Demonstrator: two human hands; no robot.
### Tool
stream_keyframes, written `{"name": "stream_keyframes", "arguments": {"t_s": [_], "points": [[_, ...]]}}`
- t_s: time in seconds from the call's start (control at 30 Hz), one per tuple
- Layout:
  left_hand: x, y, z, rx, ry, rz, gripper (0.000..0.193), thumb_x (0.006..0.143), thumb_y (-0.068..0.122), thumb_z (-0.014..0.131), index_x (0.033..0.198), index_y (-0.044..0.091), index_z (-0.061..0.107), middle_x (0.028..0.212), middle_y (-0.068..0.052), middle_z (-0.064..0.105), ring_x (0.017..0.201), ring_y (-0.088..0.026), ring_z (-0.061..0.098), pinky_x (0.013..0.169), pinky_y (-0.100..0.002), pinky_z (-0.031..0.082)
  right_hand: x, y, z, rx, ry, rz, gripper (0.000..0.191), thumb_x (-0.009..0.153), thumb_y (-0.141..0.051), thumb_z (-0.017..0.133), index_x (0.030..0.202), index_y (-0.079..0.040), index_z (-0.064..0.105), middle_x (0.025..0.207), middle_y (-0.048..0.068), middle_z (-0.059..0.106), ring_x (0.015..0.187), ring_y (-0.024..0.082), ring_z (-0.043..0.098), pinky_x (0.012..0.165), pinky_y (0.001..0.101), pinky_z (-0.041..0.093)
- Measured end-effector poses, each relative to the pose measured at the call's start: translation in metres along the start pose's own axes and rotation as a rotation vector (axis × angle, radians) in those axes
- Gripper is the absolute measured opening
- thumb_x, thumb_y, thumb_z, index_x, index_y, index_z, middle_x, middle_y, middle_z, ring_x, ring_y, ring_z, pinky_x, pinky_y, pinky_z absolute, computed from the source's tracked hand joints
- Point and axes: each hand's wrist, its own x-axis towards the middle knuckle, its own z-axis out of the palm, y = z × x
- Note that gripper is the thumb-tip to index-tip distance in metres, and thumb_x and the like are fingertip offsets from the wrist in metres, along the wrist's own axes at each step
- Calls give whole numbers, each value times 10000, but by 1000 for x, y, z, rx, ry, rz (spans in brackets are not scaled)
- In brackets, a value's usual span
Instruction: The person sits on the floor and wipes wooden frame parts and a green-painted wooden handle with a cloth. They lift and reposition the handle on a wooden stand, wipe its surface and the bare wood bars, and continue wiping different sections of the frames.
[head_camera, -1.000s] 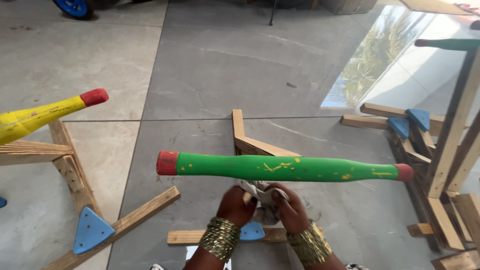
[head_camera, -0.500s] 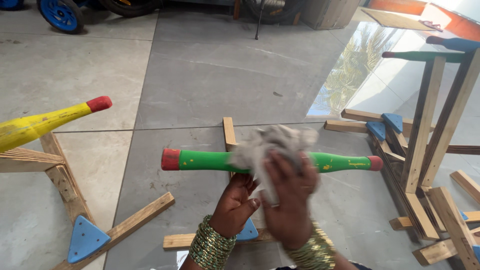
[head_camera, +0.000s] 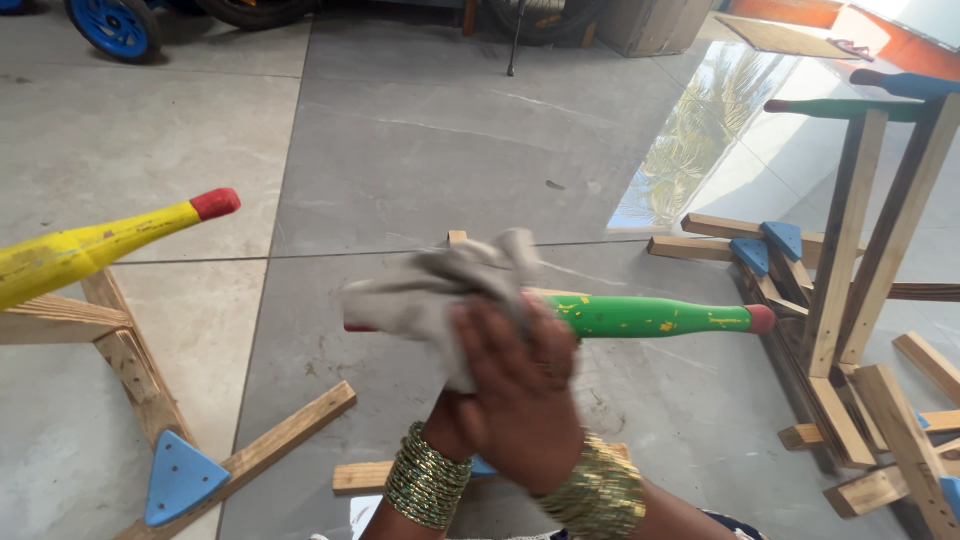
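A floor of large grey tiles is seen, on which everything stands. At its right edge a wooden frame with blue corner pieces is set up, and a green bar with a red tip is carried on its top. At the left edge a second wooden stand is found, bearing a yellow bat with a red tip. Near the middle of the floor, raised above it, a green bat with a red end is held level, its left part covered by a grey cloth. The cloth is pressed against the bat by the right hand, fingers closed on it. The left hand is largely hidden behind the right; its grip cannot be told. Gold bangles are worn on both wrists.
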Motion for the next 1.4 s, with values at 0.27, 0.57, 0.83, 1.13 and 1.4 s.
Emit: {"name": "stream_keyframes", "arguments": {"t_s": [0.27, 0.57, 0.83, 1.13, 1.4], "points": [[-9, 4, -3, 937, 20, 28, 776, 920, -53, 563, 1629, 33, 259, 1723, -124, 265, 1624, -278, 224, 1290, -489, 240, -68, 140, -38, -135, 159, 246, 741, 885, -410, 716, 1456, -7, 468, 1472, 198, 452, 1491, 455, 309, 1287, 604, 105], [-6, 4, -2, 981, 34, -30, 792, 926, -36, 584, 1638, 53, 246, 1725, -115, 258, 1620, -254, 209, 1270, -475, 247, -49, 105, -13, 0, 377, 334, 476, 993, -176, 565, 1450, -46, 531, 1509, 128, 524, 1560, 390, 309, 1345, 609, 60], [-13, 1, 7, 1012, 48, -60, 801, 943, 4, 624, 1641, 44, 233, 1734, -111, 239, 1614, -254, 219, 1276, -475, 254, -87, 84, 63, 48, 312, 178, 717, 945, -228, 571, 1558, 24, 298, 1596, 288, 287, 1539, 455, 134, 1230, 625, -6], [-10, 2, 11, 1136, 21, -123, 790, 949, 1, 614, 1641, 34, 235, 1760, -115, 175, 1629, -250, 169, 1283, -479, 235, -90, 138, 12, 1435, 984, 450, 640, 1122, -438, 472, 1633, -102, 284, 1650, 55, 400, 1522, 242, 425, 1336, 459, 305], [-9, 3, 13, 1051, 53, -169, 842, 937, -3, 617, 1645, 61, 166, 1741, -119, 185, 1621, -264, 167, 1261, -467, 217, -75, 53, 53, 1968, 893, 852, 492, 1053, -316, 410, 1464, -47, 437, 1453, 98, 550, 1330, 232, 517, 1164, 438, 378]]}}
